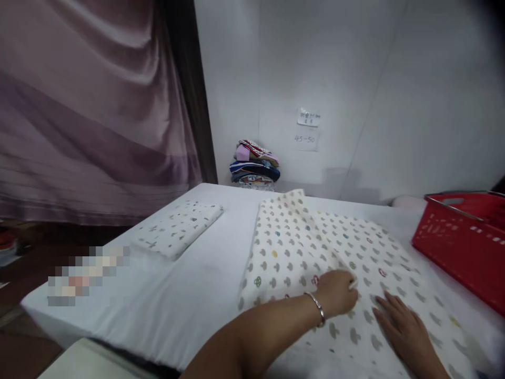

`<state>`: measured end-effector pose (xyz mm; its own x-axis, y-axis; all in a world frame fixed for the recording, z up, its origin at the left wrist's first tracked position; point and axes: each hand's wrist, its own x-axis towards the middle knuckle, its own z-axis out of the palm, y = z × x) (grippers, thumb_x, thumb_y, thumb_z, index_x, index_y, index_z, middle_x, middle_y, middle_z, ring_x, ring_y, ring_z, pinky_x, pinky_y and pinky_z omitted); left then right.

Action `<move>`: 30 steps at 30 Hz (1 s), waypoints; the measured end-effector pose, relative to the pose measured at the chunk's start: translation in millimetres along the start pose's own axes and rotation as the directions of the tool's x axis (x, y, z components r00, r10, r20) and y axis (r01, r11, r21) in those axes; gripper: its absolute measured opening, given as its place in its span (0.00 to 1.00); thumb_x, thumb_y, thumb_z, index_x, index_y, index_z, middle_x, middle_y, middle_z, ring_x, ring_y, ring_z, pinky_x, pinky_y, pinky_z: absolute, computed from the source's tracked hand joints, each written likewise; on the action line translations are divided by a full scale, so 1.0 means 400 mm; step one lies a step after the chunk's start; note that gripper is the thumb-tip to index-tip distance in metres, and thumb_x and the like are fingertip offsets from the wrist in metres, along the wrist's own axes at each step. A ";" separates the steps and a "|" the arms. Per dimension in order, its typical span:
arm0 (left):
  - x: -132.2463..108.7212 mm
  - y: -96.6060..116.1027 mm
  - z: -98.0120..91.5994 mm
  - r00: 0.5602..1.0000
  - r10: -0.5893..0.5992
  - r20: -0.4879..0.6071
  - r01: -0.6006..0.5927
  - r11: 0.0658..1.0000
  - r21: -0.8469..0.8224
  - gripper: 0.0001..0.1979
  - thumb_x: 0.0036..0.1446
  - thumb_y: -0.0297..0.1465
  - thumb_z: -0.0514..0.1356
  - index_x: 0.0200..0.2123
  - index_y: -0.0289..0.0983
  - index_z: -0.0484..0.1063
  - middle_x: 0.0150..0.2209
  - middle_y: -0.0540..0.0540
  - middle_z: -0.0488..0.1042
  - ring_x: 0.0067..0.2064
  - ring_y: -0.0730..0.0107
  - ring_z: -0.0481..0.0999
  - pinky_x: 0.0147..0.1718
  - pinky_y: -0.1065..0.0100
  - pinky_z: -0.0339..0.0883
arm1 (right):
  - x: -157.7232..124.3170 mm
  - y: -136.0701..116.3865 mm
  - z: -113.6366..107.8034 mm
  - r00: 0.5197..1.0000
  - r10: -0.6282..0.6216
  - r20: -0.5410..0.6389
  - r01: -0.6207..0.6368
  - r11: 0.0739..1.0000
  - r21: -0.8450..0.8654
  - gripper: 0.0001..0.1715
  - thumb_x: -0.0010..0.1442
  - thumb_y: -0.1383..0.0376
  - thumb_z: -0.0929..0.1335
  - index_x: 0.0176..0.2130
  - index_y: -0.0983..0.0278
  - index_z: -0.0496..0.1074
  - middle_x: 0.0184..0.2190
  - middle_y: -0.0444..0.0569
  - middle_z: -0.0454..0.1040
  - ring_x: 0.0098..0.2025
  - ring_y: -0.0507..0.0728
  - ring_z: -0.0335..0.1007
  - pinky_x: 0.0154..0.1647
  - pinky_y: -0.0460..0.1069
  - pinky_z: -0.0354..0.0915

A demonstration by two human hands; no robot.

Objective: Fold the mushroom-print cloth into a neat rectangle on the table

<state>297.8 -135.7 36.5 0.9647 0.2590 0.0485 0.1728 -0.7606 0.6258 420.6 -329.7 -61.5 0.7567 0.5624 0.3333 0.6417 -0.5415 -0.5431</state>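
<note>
A white cloth with grey mushroom prints (284,263) and a few coloured ones lies spread on the white-covered table, its left part folded over toward the right. My left hand (337,292), with a silver bracelet at the wrist, is closed on the edge of that folded layer. To its right, my right hand (402,326) rests flat on the cloth with its fingers stretched out. Over on the left side of the table lies a folded white cloth with small prints (181,226).
A red plastic basket (457,247) stands at the table's right side. A stack of folded fabrics (256,166) sits beyond the far edge by the wall. Paper notes (307,129) hang on the wall. A pinkish curtain (90,105) hangs at left. A blurred patch covers something at the table's left corner.
</note>
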 end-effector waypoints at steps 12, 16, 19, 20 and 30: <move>-0.060 -0.021 0.033 1.000 0.004 0.007 -0.003 0.993 -0.115 0.11 0.50 0.30 0.53 0.37 0.39 0.71 0.37 0.47 0.73 0.38 0.66 0.71 0.34 0.68 0.63 | 0.013 -0.288 -0.030 0.773 0.294 0.561 -0.633 0.398 0.664 0.25 0.49 0.48 0.68 0.41 0.62 0.70 0.35 0.48 0.75 0.29 0.54 0.70 0.27 0.48 0.67; -0.095 -0.018 0.035 1.000 0.020 0.007 -0.020 0.999 -0.027 0.11 0.51 0.31 0.54 0.38 0.38 0.70 0.40 0.45 0.71 0.40 0.64 0.71 0.36 0.66 0.64 | 0.047 -0.317 -0.014 0.756 0.248 0.606 -0.650 0.397 0.648 0.21 0.51 0.48 0.67 0.30 0.64 0.67 0.23 0.43 0.70 0.23 0.49 0.65 0.22 0.44 0.61; -0.116 -0.011 0.030 0.996 0.045 0.071 -0.046 0.999 0.013 0.12 0.52 0.31 0.53 0.40 0.38 0.70 0.43 0.44 0.70 0.41 0.63 0.71 0.38 0.66 0.64 | 0.065 -0.321 -0.007 0.762 0.251 0.597 -0.635 0.471 0.612 0.18 0.49 0.53 0.69 0.27 0.64 0.63 0.17 0.39 0.66 0.19 0.48 0.61 0.19 0.42 0.56; -0.123 -0.010 0.027 0.994 0.066 0.090 -0.068 0.998 0.019 0.13 0.52 0.31 0.54 0.41 0.38 0.69 0.44 0.44 0.70 0.42 0.63 0.71 0.39 0.66 0.65 | 0.070 -0.321 -0.005 0.759 0.256 0.599 -0.636 0.492 0.595 0.17 0.47 0.55 0.70 0.26 0.63 0.62 0.17 0.39 0.64 0.18 0.48 0.60 0.18 0.42 0.55; -0.210 -0.118 -0.097 0.996 0.040 -0.073 -0.039 0.999 0.011 0.13 0.55 0.30 0.53 0.44 0.39 0.70 0.43 0.47 0.70 0.44 0.67 0.70 0.44 0.66 0.64 | 0.132 -0.261 0.023 0.640 0.388 0.663 -0.746 0.520 0.416 0.15 0.46 0.62 0.69 0.36 0.63 0.66 0.22 0.44 0.71 0.21 0.53 0.68 0.17 0.45 0.61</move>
<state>200.8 -98.5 33.1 0.9536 0.2714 0.1305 0.1370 -0.7769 0.6146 392.6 -237.6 5.5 0.6507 0.5640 -0.5085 -0.2827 -0.4415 -0.8515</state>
